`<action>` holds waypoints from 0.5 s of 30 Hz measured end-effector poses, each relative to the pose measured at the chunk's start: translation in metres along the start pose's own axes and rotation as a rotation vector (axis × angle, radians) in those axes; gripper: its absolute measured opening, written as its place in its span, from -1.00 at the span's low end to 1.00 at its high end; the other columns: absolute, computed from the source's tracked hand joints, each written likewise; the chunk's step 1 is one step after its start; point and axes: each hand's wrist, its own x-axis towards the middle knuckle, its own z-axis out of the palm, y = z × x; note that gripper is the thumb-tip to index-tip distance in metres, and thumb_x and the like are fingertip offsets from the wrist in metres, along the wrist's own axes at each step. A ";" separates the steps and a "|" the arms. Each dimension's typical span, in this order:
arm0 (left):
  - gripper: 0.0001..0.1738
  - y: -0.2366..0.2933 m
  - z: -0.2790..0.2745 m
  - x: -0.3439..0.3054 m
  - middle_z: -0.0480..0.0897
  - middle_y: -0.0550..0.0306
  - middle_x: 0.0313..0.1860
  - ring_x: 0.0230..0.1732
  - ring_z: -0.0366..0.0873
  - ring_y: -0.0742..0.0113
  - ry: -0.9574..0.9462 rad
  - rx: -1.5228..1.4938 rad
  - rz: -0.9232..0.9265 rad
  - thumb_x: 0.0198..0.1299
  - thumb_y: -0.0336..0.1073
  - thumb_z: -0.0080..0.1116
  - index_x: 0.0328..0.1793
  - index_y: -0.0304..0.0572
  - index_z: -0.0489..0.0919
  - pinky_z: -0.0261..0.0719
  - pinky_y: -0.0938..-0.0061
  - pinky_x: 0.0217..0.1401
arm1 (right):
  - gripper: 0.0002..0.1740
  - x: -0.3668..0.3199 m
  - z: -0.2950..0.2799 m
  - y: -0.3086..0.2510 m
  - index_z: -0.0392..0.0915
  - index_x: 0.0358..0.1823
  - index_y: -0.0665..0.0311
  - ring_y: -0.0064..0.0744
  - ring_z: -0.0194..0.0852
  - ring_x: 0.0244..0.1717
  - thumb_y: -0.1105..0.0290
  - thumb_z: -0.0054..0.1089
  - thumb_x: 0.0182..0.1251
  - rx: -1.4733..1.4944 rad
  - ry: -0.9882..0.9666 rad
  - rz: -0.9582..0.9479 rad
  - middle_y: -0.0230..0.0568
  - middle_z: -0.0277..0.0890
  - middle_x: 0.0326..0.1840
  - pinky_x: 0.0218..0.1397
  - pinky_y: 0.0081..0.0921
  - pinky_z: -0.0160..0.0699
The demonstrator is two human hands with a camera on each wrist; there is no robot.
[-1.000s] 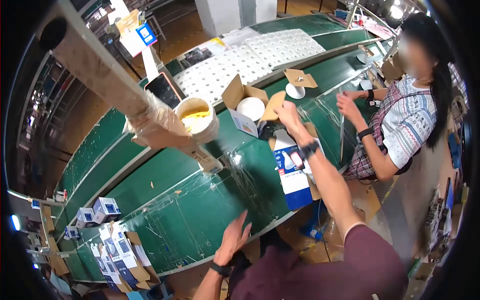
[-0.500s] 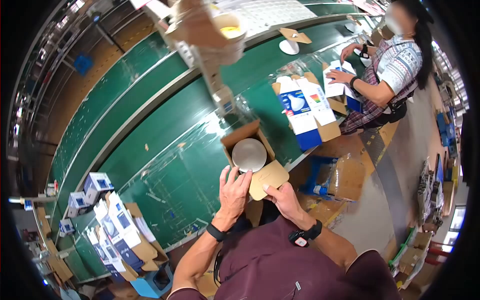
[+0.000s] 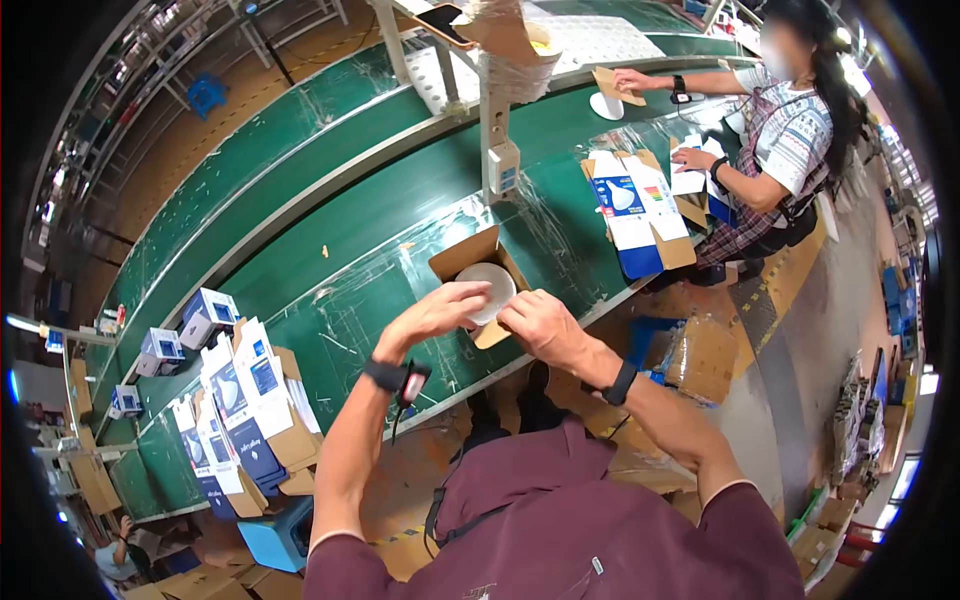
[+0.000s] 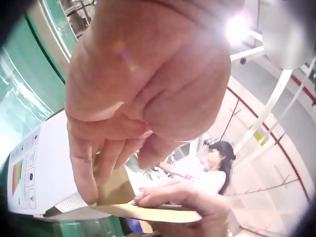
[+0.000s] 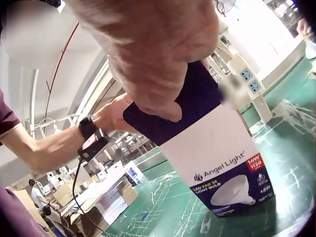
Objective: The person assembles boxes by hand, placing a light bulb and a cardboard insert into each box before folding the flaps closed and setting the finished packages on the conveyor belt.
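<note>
Open box [image 3: 466, 256] on the green belt [image 3: 330, 250], just in front of me, with a white bulb [image 3: 495, 281] inside. My left hand [image 3: 435, 312] curls its fingers [image 4: 84, 168] over a brown flap [image 4: 117, 190], apparently pinching it. My right hand [image 3: 540, 325] grips the box's near side, fingers curled round its wall.

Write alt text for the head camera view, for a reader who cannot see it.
Seen from above, a person in a maroon shirt holds the flaps of an open light bulb box with the left hand and right hand; a white bulb shows inside. It stands on a green conveyor, flat boxes at left, another worker at upper right.
</note>
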 end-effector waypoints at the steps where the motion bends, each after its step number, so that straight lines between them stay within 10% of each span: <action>1: -0.48 -0.003 -0.002 0.012 0.74 0.13 0.15 0.18 0.63 0.34 -0.092 0.004 -0.008 0.59 -0.05 0.10 0.39 -0.35 0.60 0.63 0.36 0.26 | -0.76 0.005 0.001 0.006 0.56 -0.14 0.24 -0.15 0.59 -0.11 0.49 0.39 0.18 0.030 0.013 -0.046 -0.21 0.53 -0.23 -0.04 -0.24 0.55; 7: -0.59 0.008 -0.019 0.030 0.49 0.52 -0.34 -0.31 0.24 0.59 -0.230 0.124 -0.068 0.57 0.04 0.16 0.05 -0.13 0.79 0.24 0.55 -0.26 | -0.62 0.026 -0.019 0.018 0.50 -0.15 0.21 -0.16 0.57 -0.13 0.29 0.54 0.15 -0.084 0.046 -0.007 -0.21 0.50 -0.21 -0.10 -0.25 0.60; 15: -0.75 -0.005 -0.026 0.065 0.71 0.40 -0.22 -0.23 0.52 0.64 -0.358 0.264 -0.177 0.49 -0.17 0.28 0.02 -0.18 0.78 0.53 0.51 -0.13 | -0.43 0.012 0.003 0.010 0.50 0.10 0.24 -0.11 0.57 0.04 0.31 0.60 0.10 -0.018 0.087 0.127 -0.15 0.49 -0.01 0.02 -0.26 0.67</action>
